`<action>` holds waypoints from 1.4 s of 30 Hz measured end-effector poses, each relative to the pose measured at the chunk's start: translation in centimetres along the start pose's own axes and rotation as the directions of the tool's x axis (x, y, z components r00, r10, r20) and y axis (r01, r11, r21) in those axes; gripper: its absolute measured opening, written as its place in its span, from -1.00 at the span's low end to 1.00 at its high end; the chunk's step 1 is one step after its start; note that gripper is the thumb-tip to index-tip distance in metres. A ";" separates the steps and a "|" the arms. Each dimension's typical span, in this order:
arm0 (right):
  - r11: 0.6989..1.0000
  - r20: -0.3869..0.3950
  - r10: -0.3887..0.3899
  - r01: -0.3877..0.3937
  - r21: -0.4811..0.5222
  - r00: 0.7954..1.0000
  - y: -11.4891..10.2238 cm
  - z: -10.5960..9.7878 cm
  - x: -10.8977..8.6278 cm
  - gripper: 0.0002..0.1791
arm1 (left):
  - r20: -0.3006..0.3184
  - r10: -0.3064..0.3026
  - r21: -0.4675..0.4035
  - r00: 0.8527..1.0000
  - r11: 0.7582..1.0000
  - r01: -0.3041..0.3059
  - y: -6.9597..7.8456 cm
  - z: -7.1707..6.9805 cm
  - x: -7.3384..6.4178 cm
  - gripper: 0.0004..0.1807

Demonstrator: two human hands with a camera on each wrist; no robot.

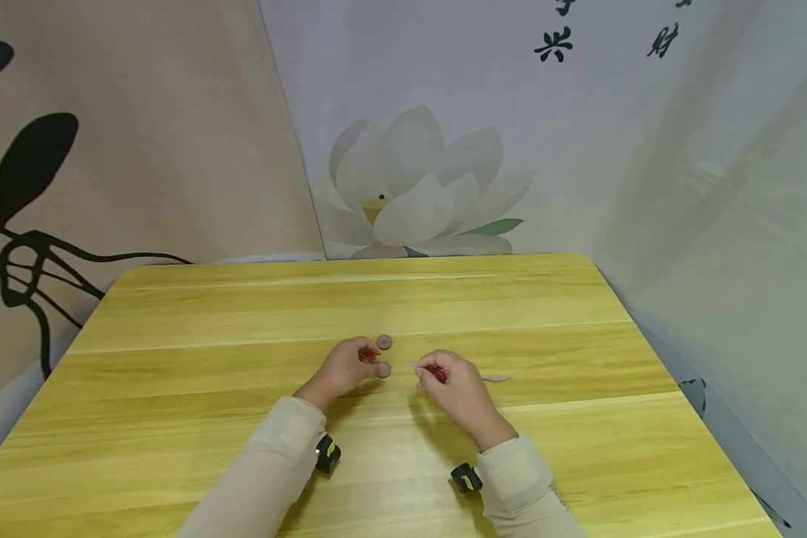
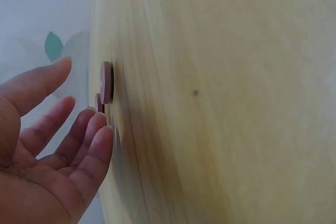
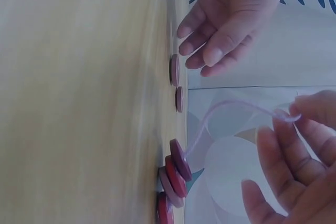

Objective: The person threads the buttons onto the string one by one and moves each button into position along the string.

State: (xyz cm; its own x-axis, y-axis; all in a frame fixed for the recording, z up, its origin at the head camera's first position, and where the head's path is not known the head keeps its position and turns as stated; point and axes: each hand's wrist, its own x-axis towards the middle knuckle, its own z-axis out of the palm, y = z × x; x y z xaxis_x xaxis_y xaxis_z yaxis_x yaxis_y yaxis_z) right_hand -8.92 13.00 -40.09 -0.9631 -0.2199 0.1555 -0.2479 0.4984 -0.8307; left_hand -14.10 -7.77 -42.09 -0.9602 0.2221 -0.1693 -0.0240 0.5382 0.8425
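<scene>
Two brownish-pink buttons lie flat on the table, a farther button (image 1: 384,341) and a nearer button (image 1: 385,370). My left hand (image 1: 348,364) hovers beside them, fingers loosely bent and apart, its fingertips close to the nearer one. Between thumb and fingertips my right hand (image 1: 460,388) pinches the end of a pale purple cord (image 3: 231,103). Below that hand, several threaded buttons (image 3: 175,174) in red, purple and pink hang together on the cord, low by the tabletop. In the head view the right hand partly hides them, and the cord's tail (image 1: 496,379) trails out to the right.
Both hands are over the middle of a wooden table (image 1: 242,471) with yellow grain. Behind it hangs a pale curtain (image 1: 619,149) printed with a lotus and dark characters. A small black camera sits on each wrist.
</scene>
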 end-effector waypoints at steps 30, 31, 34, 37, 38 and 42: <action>0.999 -0.007 0.033 -0.033 -0.018 0.999 -0.2 -0.2 -0.1 -0.94 | 0.089 0.040 0.233 0.995 0.971 -0.060 1.3 1.0 0.7 -0.92; 0.999 -0.005 0.032 -0.032 -0.016 0.999 -0.1 -0.2 -0.1 -0.94 | 0.089 0.032 0.231 0.996 0.972 -0.051 1.3 1.0 0.7 -0.92; 0.999 -0.003 0.032 -0.032 -0.011 0.999 -0.1 -0.1 -0.1 -0.94 | 0.086 0.014 0.234 0.996 0.972 -0.034 1.3 1.1 0.7 -0.90; 0.999 -0.005 0.035 -0.035 -0.004 0.999 -0.2 -0.1 -0.1 -0.94 | 0.086 0.022 0.265 0.996 0.963 -0.045 1.3 1.1 0.6 -0.90; 0.999 -0.008 0.035 -0.035 -0.005 0.999 -0.1 -0.1 -0.1 -0.94 | 0.088 0.026 0.278 0.996 0.959 -0.050 1.4 1.1 0.6 -0.90; 0.999 -0.013 0.038 -0.038 -0.003 0.999 -0.1 -0.1 -0.2 -0.94 | 0.091 0.043 0.326 0.995 0.943 -0.071 1.5 1.2 0.7 -0.92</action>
State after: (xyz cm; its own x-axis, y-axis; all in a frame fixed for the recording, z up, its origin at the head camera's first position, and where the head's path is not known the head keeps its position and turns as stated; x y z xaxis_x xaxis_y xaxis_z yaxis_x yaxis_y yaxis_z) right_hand -8.77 13.08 -40.02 -0.9731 -0.1900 0.1305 -0.2113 0.5090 -0.8344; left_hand -14.44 -5.82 -41.53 -0.9312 0.3180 -0.1783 0.1358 0.7565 0.6398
